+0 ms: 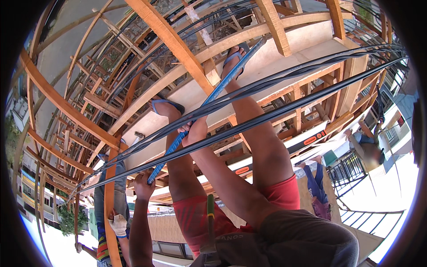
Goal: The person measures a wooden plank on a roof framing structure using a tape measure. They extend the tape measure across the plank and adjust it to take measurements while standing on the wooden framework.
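My left hand (143, 184) is closed around the lower end of a long blue pole (222, 84) with a ridged or spiral-wrapped surface. Farther up the same pole, my right hand (194, 131) grips it, fingers wrapped round. The pole slants up to the right, its far tip close to a wooden crosspiece. Thick black cables (258, 118) cross the view in front of the pole and partly cover it between my hands. Both my feet, in sandals, stand on a pale plank (298, 60).
A hammer (139, 134) lies on the planking. Wooden beams (173, 35) and a lattice of timber surround me, with a drop to the ground beyond. At left a co-worker's gloved hand (118, 224) touches an upright beam (110, 196). Other people (316, 184) are at right.
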Demonstrator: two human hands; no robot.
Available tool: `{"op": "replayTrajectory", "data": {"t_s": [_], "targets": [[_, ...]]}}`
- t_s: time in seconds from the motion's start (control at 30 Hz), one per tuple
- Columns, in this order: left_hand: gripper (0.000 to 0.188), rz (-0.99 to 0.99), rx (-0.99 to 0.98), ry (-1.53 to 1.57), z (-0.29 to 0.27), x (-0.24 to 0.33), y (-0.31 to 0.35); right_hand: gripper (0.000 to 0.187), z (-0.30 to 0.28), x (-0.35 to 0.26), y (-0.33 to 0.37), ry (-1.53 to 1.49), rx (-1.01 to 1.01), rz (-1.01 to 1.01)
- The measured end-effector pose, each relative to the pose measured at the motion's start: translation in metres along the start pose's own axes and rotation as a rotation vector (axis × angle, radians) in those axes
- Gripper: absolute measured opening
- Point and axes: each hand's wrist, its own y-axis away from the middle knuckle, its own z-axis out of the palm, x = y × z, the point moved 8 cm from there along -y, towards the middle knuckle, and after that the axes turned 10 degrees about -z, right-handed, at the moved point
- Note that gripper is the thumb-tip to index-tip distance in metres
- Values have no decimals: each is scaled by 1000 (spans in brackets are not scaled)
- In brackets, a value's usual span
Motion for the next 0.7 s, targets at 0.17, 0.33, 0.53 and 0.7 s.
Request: {"op": "replayTrajectory", "data": {"t_s": [0.17, 0.33, 0.53, 0.7], "targets": [[21, -5, -15, -16, 3, 6, -5, 62, 5, -9, -2, -9, -45, -58], [21, -45, -20, -4, 1, 7, -10, 63, 18, -16, -3, 25, -125, -152], [23, -73, -20, -1, -1, -7, -2, 63, 19, 0, -3, 25, -189, -124], [16, -38, 54, 60, -5, 22, -24, 65, 33, -23, -16, 60, -124, -154]]}}
